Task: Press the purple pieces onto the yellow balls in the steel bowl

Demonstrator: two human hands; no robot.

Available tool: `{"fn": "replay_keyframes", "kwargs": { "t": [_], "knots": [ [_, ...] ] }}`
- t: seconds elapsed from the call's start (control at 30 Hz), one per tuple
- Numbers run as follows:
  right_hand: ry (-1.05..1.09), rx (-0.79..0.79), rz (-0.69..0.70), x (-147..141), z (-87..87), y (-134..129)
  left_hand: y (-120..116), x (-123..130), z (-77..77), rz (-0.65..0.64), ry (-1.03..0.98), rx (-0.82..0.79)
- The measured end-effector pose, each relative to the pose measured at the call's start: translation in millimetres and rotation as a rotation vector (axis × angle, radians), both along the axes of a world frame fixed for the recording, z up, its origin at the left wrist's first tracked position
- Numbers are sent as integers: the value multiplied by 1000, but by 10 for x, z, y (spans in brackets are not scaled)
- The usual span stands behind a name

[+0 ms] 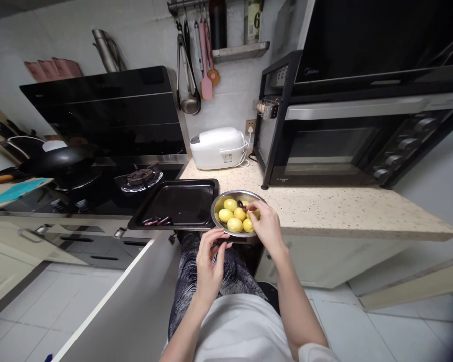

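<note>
A metal bowl (237, 195) is set at the near edge of the surface (343, 208), and yellow round pieces of food (234, 224) are heaped in it together with a small dark piece (241, 204). The right hand (266, 223) is laid over the right side of the bowl, its fingers curled down onto the yellow pieces; whether one is actually gripped cannot be told. The left hand (208, 261) is held just below the bowl's near rim, its fingers pinched together on something small and dark that is too small to identify.

Just left of the bowl, touching or nearly touching it, a black baking tray (177, 203) is seen, with a few dark pieces (156, 220) lying at its near left corner. Farther left a gas stove (139, 177) and a black pan (62, 161) are found under a black hood (105, 108). Behind the tray a white rice cooker (218, 147) is placed against the wall, and utensils (196, 65) are hung above it. To the right, a large black oven (343, 136) is set on the pale speckled surface, well behind the bowl.

The room is a narrow kitchen with white wall tiles and a light tiled floor (41, 317).
</note>
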State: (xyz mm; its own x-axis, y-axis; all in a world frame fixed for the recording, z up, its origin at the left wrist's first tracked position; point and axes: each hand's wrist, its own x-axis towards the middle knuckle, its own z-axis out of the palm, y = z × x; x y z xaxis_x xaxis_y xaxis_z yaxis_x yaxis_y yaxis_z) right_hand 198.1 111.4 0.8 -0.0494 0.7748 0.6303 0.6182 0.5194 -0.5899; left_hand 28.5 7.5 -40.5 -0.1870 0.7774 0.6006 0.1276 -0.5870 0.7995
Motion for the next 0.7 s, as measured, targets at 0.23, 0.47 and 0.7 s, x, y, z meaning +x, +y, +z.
{"fn": "replay_keyframes", "kwargs": {
  "t": [0.23, 0.47, 0.7],
  "knots": [
    [14, 63, 156, -25, -25, -607, -15, 24, 10, 24, 14, -23],
    [-39, 83, 339, -190, -44, -865, -47, 48, 19, 63, 34, -2],
    [-4, 109, 363, -288, -84, -859, -59, 32, -9, 86, 57, 9]
  ]
}}
